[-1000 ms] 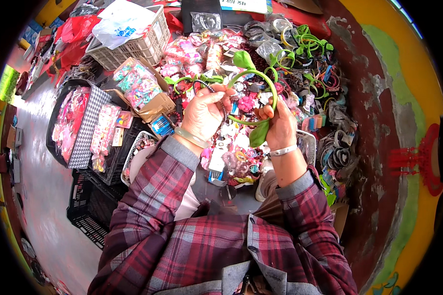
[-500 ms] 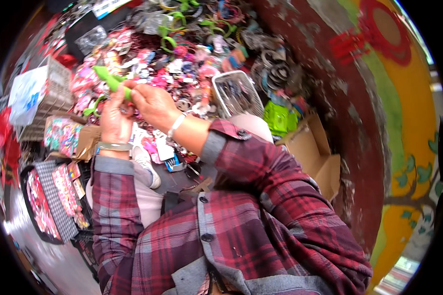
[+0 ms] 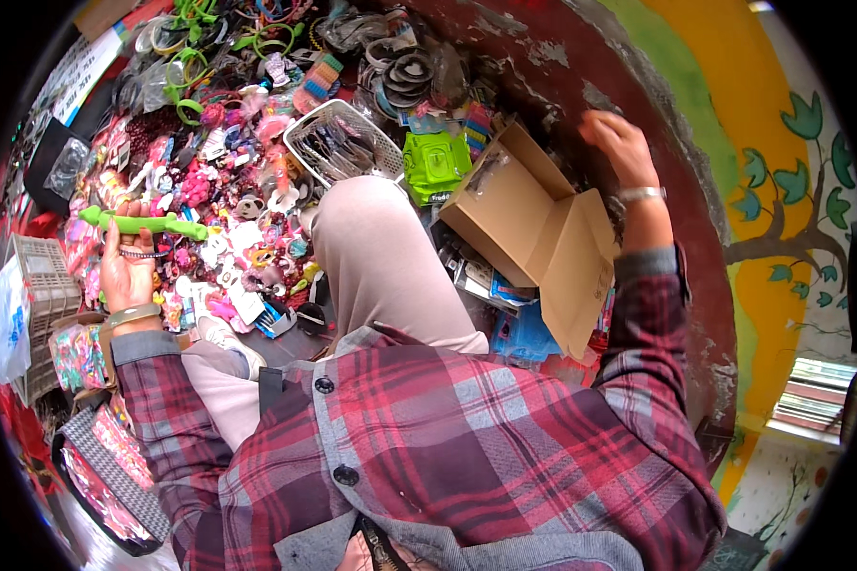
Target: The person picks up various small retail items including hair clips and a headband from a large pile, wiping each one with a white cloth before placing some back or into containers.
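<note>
At the left, over the heap of hair accessories, my left hand (image 3: 127,278) is closed on a long, soft green headband (image 3: 152,225) lying across its raised fingers. A thin dark band (image 3: 146,254) crosses the same fingers lower down. My right hand (image 3: 625,152) is raised far to the right beside the dark red wall base, well apart from the headband. Its fingers are curled in and slightly blurred; I cannot make out anything in them. Below that hand stands an open cardboard box (image 3: 516,214).
Beyond my knee (image 3: 371,257) is a white plastic basket (image 3: 388,147) of packaged items. Next to it lies a bright green packet (image 3: 436,164). More green headbands (image 3: 189,71) lie at the far left. A grey crate (image 3: 52,276) and a checkered case (image 3: 124,476) stand left. A painted wall (image 3: 781,76) borders the right.
My right hand has let go of the green headband and swung far right. My left hand still holds the headband, now turned more level. The view has shifted right, bringing more of the cardboard box in.
</note>
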{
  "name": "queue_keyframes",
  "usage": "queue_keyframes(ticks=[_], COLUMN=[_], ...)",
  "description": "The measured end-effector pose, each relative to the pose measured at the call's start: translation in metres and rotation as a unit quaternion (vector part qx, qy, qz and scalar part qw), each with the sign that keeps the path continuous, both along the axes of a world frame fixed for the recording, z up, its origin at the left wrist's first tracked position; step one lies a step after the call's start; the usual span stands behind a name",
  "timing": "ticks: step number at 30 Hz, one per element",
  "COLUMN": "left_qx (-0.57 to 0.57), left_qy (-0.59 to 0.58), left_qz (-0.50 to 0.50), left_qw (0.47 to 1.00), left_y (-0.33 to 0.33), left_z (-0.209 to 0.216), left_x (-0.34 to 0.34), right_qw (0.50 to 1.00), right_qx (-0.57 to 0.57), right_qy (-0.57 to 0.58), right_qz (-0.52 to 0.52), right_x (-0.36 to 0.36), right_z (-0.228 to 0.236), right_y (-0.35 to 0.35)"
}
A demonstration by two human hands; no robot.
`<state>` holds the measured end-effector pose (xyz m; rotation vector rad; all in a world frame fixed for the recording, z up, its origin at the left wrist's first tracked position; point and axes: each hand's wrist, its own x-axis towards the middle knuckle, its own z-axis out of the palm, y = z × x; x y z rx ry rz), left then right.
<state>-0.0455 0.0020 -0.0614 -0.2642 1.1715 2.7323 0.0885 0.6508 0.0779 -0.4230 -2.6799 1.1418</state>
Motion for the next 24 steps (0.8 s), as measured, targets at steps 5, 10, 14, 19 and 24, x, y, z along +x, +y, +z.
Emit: queue_keyframes(ticks=[5, 10, 14, 19, 24], left_qx=[0.023, 0.019, -0.017, -0.015, -0.010], left_qy=[-0.018, -0.034, -0.046, -0.081, -0.086], left_qz=[-0.009, 0.010, 0.041, 0.046, 0.046], left_qw=[1.000, 0.999, 0.998, 0.996, 0.995], left_y=[0.012, 0.006, 0.017, 0.022, 0.012], left_z=[-0.012, -0.024, -0.020, -0.016, -0.020], left_x=[-0.004, 0.010, 0.015, 0.015, 0.018], right_qw=[0.990, 0.989, 0.967, 0.918, 0.916], right_qx=[-0.100, -0.046, 0.133, 0.289, 0.318], right_qy=[-0.049, -0.141, -0.173, -0.271, -0.238], right_qz=[-0.082, -0.022, 0.130, -0.028, 0.055], right_x=[0.071, -0.010, -0.075, -0.127, -0.126], right_z=[-0.123, -0.201, -0.248, -0.322, -0.352], right_y=[0.035, -0.049, -0.094, -0.079, -0.048])
